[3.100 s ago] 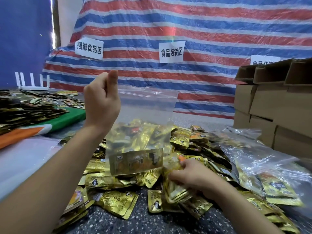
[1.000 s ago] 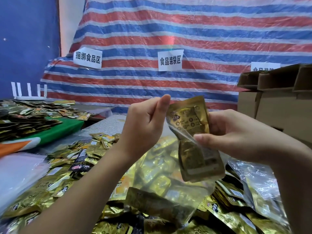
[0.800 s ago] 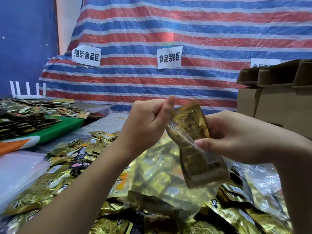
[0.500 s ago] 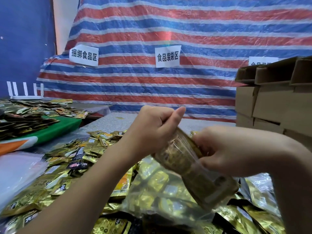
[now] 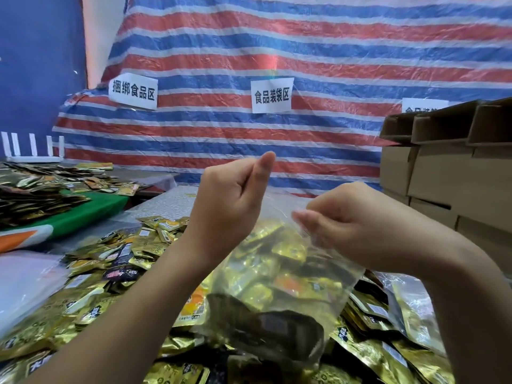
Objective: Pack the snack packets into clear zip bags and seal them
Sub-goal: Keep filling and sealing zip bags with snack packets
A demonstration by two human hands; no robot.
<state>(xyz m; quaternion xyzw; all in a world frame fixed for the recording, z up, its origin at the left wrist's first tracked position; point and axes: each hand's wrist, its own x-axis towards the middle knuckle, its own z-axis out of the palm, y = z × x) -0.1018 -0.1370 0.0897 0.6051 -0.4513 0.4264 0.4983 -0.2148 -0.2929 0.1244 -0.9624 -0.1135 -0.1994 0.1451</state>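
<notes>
Zip bag (image 5: pixel 279 275) hanging below both grips, mouth running across; left hand (image 5: pixel 231 200) and right hand (image 5: pixel 343 225) pinching opposite top corners.

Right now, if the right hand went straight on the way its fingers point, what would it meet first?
The right hand, pinching the clear plastic zip bag's top edge, points leftward at the left hand. It would probably meet that hand first, though depth between them is unclear.

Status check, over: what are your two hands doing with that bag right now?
Left hand and right hand each pinch the clear zip bag at its top edge. Bag holds gold snack packets, hanging over the loose pile. Nothing in the way.
</notes>
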